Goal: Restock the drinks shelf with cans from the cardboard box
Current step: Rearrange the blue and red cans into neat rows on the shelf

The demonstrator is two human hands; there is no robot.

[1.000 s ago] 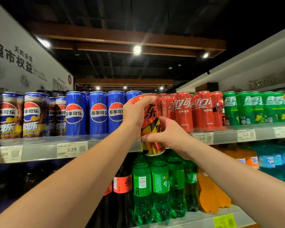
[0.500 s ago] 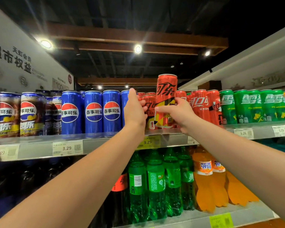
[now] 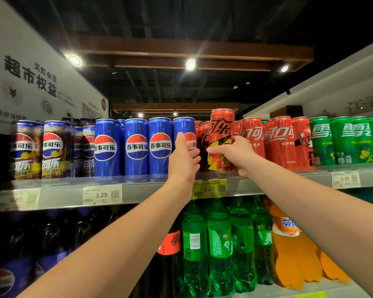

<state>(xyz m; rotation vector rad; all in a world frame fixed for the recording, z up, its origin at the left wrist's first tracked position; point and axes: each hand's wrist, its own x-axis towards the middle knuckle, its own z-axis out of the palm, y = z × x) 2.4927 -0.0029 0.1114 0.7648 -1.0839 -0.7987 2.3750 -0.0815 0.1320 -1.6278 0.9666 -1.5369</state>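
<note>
Upright red can (image 3: pixel 221 134) at the front of the drinks shelf (image 3: pixel 151 190), between blue cans (image 3: pixel 136 147) and red row (image 3: pixel 278 140). The right hand (image 3: pixel 235 152) wraps its lower half; the left hand (image 3: pixel 184 162) is flat, fingers straight, just beside. Best: slide it straight back, vertical, left palm guarding neighbours; let go once seated.
</note>
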